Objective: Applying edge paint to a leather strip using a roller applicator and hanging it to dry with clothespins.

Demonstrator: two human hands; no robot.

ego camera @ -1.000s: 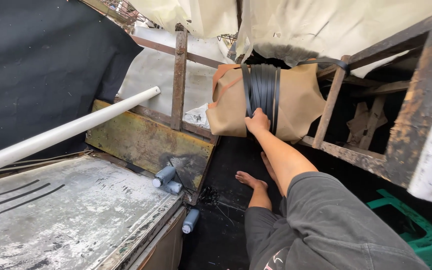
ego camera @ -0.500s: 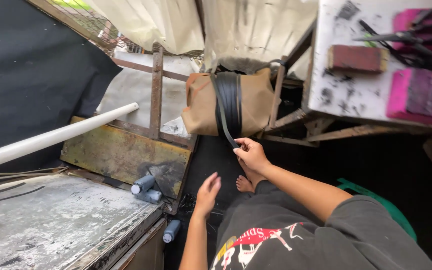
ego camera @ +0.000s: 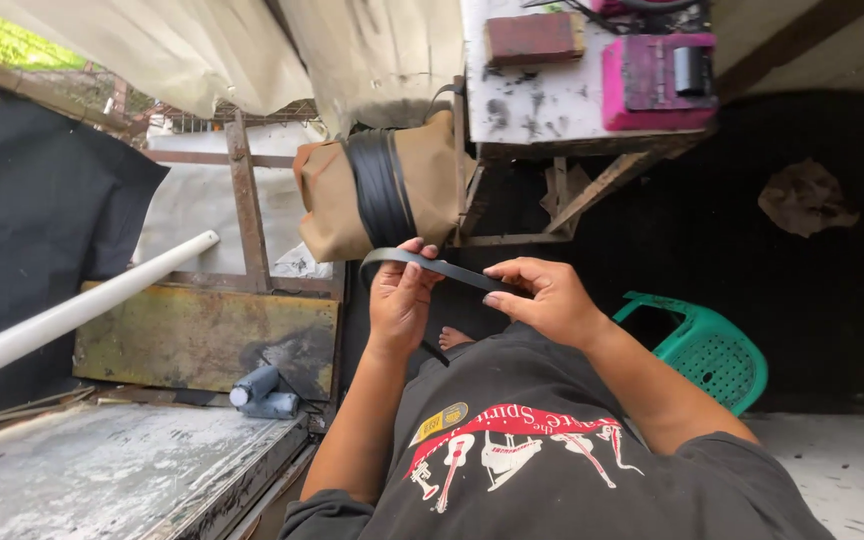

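A black flat strap [ego camera: 442, 268] runs off a coil wound around a tan paper-wrapped roll [ego camera: 382, 185] that leans against a rusty frame. My left hand [ego camera: 399, 298] grips the strap near where it curves down from the roll. My right hand [ego camera: 544, 297] pinches the same strap a little further right, so a short length is stretched between both hands in front of my chest. A loose end of strap hangs below my left hand.
A white pipe [ego camera: 72, 315] slants across the left. A worn metal worktop [ego camera: 102, 470] lies at lower left with grey cylinders [ego camera: 262, 392] beside it. A green plastic chair [ego camera: 707, 345] stands at right. A paint-stained table [ego camera: 572, 80] with a pink box is above.
My right hand has pulled the strap away from the roll toward my body. My left hand rose and took hold of the strap too. The view swung to the right.
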